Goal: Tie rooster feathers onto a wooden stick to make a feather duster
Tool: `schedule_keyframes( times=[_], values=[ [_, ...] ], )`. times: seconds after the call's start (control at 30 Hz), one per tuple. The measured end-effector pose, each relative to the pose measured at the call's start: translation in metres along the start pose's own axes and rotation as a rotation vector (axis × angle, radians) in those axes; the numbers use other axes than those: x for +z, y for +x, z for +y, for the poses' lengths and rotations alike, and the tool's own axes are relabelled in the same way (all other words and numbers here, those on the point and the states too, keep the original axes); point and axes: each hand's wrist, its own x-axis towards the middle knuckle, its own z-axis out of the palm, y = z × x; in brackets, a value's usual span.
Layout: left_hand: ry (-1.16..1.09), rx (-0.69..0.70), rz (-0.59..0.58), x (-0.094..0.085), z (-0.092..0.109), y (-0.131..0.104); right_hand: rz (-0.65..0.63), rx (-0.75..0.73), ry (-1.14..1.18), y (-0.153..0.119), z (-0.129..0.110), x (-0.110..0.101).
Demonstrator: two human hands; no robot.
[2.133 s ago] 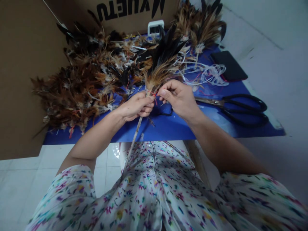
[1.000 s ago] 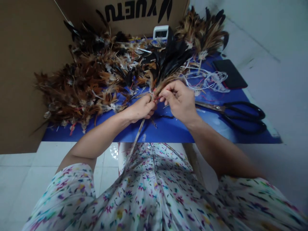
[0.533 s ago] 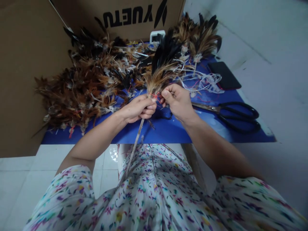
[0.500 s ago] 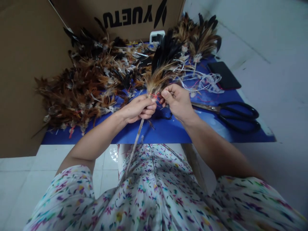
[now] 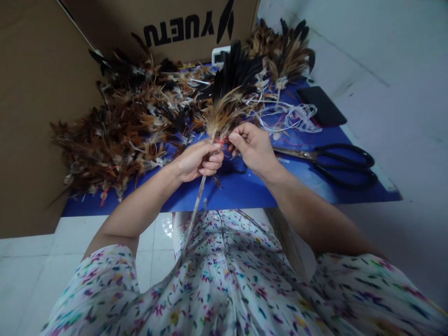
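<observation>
My left hand (image 5: 201,161) is closed around the base of a feather bundle (image 5: 224,109), tan below with long black tips pointing away from me. A thin pale stick (image 5: 196,205) runs down from under that fist toward my lap. Red string (image 5: 221,141) is wound about the bundle's base, just above my left thumb. Close on its right, my right hand (image 5: 254,147) pinches thumb against forefinger at the red string; the bit between the fingertips is mostly hidden.
A large heap of brown feathers (image 5: 115,135) covers the left of the blue table (image 5: 231,198). To the right lie black-handled scissors (image 5: 315,156), a tangle of white strips (image 5: 294,116) and a black phone-like slab (image 5: 322,106). Cardboard boxes (image 5: 196,46) stand behind and at left.
The right hand's pinch has come slightly nearer the bundle's base. The whole view has shifted a little, and the left hand keeps its hold.
</observation>
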Motion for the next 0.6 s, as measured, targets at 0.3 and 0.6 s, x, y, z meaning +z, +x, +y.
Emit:
schedule_keyframes(
  times=[0.3,0.6],
  values=[
    [0.171,0.063,0.034,0.0017,-0.0102,0.0000,0.005,0.048,0.101,0.0000,-0.0042,0.0030],
    [0.183,0.088,0.152,0.0042,-0.0092,0.0009,0.092,0.087,0.149,0.0009,-0.0078,0.0018]
  ],
)
